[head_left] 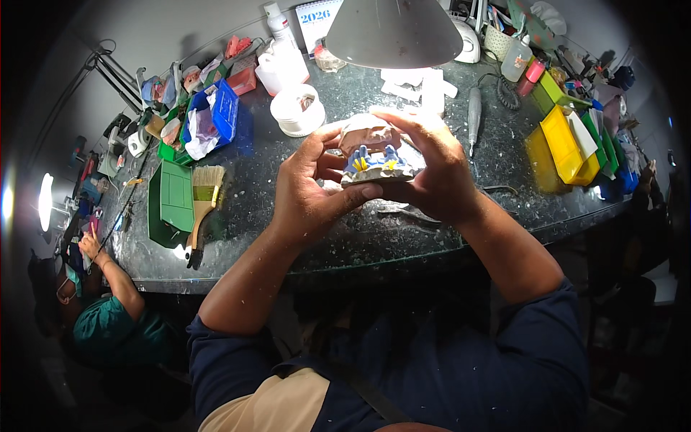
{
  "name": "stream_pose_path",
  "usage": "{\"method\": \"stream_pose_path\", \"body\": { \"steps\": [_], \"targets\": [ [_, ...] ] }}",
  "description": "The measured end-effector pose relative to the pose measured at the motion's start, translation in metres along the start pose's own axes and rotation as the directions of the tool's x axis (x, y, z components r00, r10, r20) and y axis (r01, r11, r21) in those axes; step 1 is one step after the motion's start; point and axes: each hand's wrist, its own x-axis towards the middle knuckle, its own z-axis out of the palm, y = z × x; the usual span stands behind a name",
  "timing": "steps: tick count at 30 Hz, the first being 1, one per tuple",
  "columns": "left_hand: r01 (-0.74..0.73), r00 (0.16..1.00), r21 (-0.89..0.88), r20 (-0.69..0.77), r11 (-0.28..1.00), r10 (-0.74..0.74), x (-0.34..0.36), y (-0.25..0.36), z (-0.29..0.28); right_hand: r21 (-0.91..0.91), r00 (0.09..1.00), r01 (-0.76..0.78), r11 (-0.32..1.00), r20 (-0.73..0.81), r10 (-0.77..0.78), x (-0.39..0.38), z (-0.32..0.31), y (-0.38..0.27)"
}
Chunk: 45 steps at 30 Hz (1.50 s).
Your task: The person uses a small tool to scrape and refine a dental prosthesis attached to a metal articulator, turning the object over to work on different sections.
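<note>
Plaster dental cast [376, 153] with blue wax parts sits at frame centre, pinched from both sides by the left hand [311, 189] and right hand [432, 169] above the dark surface [360, 241]; a loosened grip could drop and chip it.

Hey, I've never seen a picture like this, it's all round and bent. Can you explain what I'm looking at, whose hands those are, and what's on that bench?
There is no machine here. A person wears a wide-angle camera on the head, looking down, so straight edges curve. The two forearms rising from the bottom are that person's own. The left hand and right hand together hold a dental cast, pale plaster with a pink top and blue parts, above a dark speckled bench. On the bench lie a paintbrush, a green tray, a blue bin, yellow bins, a white bottle and a handpiece tool. A lamp shade hangs overhead. Another person works at lower left.
</note>
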Motion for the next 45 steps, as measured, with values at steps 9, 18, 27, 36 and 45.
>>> {"method": "stream_pose_path", "body": {
  "steps": [9, 18, 27, 36, 45],
  "targets": [
    [-0.233, 0.969, 0.202, -0.04, 0.951, 0.245, 0.001, -0.005, 0.006, 0.051, 1.0, -0.004, 0.999, -0.028, 0.005, -0.001, -0.003, 0.001],
    [-0.507, 0.826, 0.629, 0.161, 0.589, 0.54, 0.007, 0.013, -0.001, 0.03, 0.995, -0.031, 0.999, -0.092, 0.033, 0.002, -0.007, 0.01],
    [-0.483, 0.847, 0.628, 0.158, 0.611, 0.507, 0.005, 0.01, -0.001, -0.007, 0.997, 0.0, 1.0, -0.076, -0.001, 0.003, -0.005, 0.009],
    [-0.481, 0.854, 0.583, 0.142, 0.655, 0.501, 0.006, 0.005, 0.001, -0.006, 0.998, 0.005, 1.0, -0.068, -0.005, 0.001, -0.004, 0.012],
    [-0.303, 0.949, 0.347, 0.027, 0.888, 0.313, 0.002, 0.001, 0.004, -0.028, 0.997, -0.01, 1.0, -0.075, 0.008, 0.004, -0.009, 0.005]
  ]
}}
